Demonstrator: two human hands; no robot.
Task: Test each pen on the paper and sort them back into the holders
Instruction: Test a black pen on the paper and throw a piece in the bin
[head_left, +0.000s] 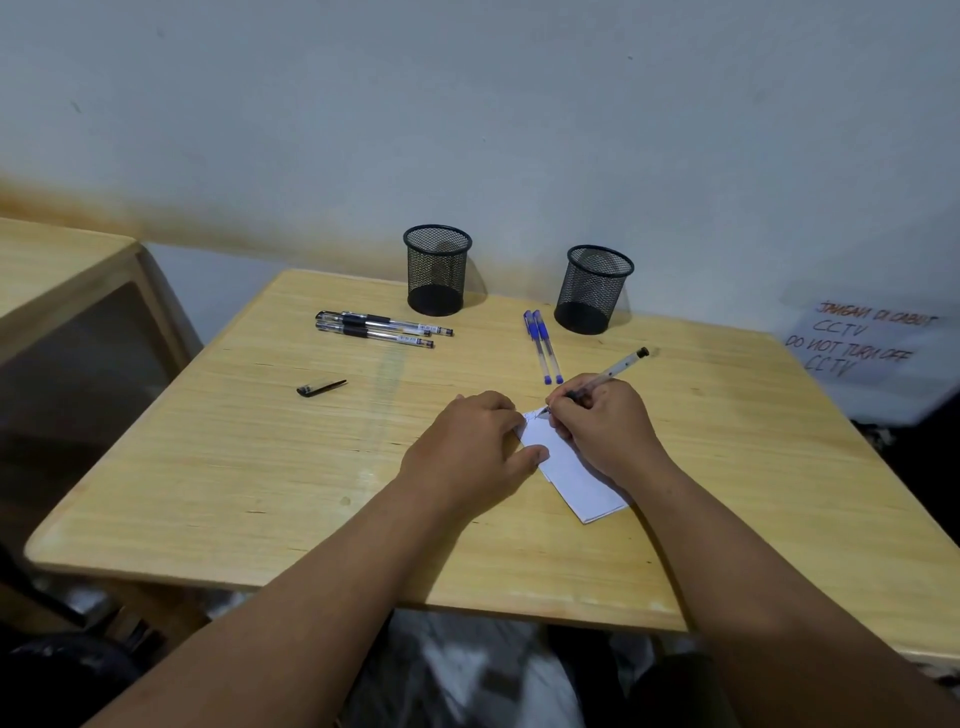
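Observation:
My right hand (602, 423) grips an uncapped black pen (615, 370), its tip touching the top corner of a small white paper (574, 480). My left hand (475, 441) lies flat on the paper's left edge, pinning it down. The pen's black cap (321, 387) lies alone to the left. Several capped black pens (379, 328) lie side by side at the back left. Two blue pens (543, 345) lie together beside the right holder. Two black mesh holders (437, 269) (595, 288) stand upright near the wall with no pens showing in them.
The wooden table (260, 467) stands against a pale wall. A second wooden table (62, 260) sits to the left across a gap. A handwritten paper sign (862, 343) about CCTV hangs at the right.

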